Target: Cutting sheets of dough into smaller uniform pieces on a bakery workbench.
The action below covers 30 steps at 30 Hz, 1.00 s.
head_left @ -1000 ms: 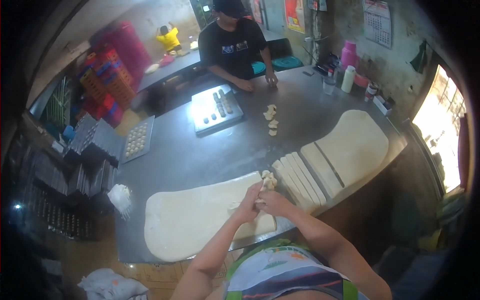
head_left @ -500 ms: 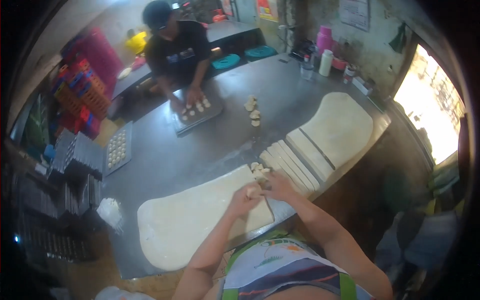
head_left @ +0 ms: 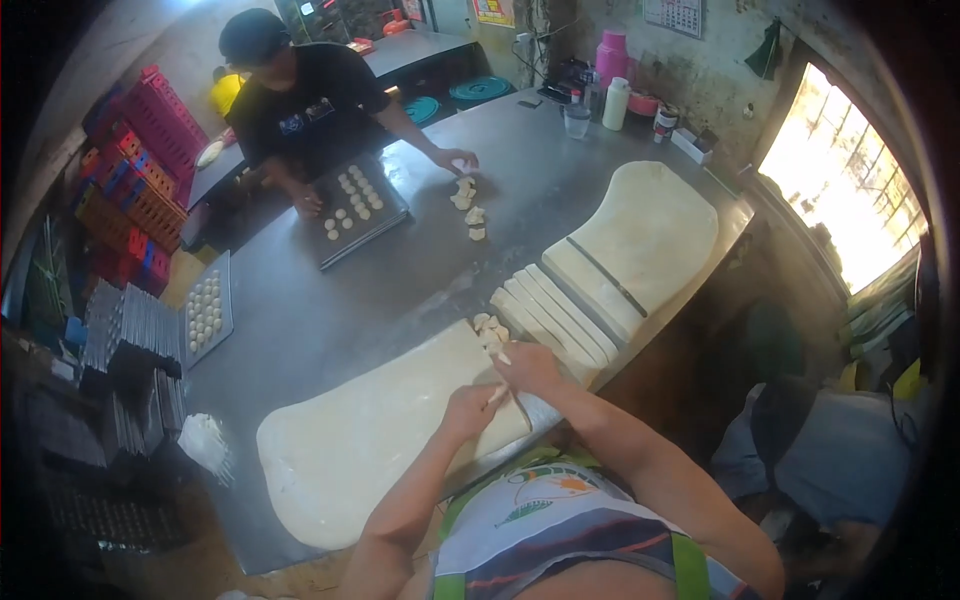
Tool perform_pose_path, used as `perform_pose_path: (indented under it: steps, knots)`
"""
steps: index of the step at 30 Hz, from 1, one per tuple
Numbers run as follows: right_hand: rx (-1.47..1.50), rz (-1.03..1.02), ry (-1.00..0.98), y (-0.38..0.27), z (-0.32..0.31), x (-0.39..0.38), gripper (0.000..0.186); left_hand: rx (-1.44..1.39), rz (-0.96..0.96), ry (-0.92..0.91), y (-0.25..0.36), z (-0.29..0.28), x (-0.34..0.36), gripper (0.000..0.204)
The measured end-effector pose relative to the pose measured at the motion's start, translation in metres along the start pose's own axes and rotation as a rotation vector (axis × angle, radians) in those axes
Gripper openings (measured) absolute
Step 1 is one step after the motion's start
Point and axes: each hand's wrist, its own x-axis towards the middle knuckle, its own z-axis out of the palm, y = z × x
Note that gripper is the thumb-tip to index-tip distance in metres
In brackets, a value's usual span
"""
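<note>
My left hand [head_left: 470, 411] is closed round the end of a dough strip [head_left: 498, 394] above the edge of a large flat dough sheet [head_left: 360, 440]. Just beyond it, my right hand [head_left: 530, 368] is bent with its fingertips pressed on a small lump of dough [head_left: 503, 356]. Several torn dough pieces [head_left: 488, 330] lie in a small heap past my fingertips. To the right, cut dough strips [head_left: 550, 320] lie side by side, then a second dough sheet [head_left: 650, 215] crossed by a narrow dark line, which I cannot tell as gap or blade.
Across the metal table [head_left: 390, 335], a co-worker [head_left: 300, 110] reaches to a row of dough pieces [head_left: 470, 208] beside a tray of dough balls [head_left: 352, 225]. Another tray [head_left: 208, 310], stacked trays [head_left: 125, 325] and white flour [head_left: 207, 443] are left. Bottles [head_left: 616, 103] stand far right.
My right hand has moved slightly away from my left, toward the small heap. The co-worker's one hand has left the tray and reached right to the dough pieces. The whole view has shifted.
</note>
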Motion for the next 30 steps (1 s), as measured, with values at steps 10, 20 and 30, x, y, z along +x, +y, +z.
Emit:
perform_pose_path:
  steps: [10, 20, 30]
  knots:
    - [0.404, -0.653, -0.132, -0.023, -0.015, -0.010, 0.034, -0.053, 0.160, 0.340, 0.004, -0.017, 0.020, 0.075]
    - [-0.060, -0.178, 0.144, 0.003, -0.011, 0.012, 0.023, 0.419, -0.145, -0.181, 0.037, -0.015, 0.009, 0.020]
    - [0.383, -0.526, 0.035, -0.034, -0.009, -0.020, 0.035, 0.075, 0.374, 0.234, -0.010, -0.032, 0.023, 0.078]
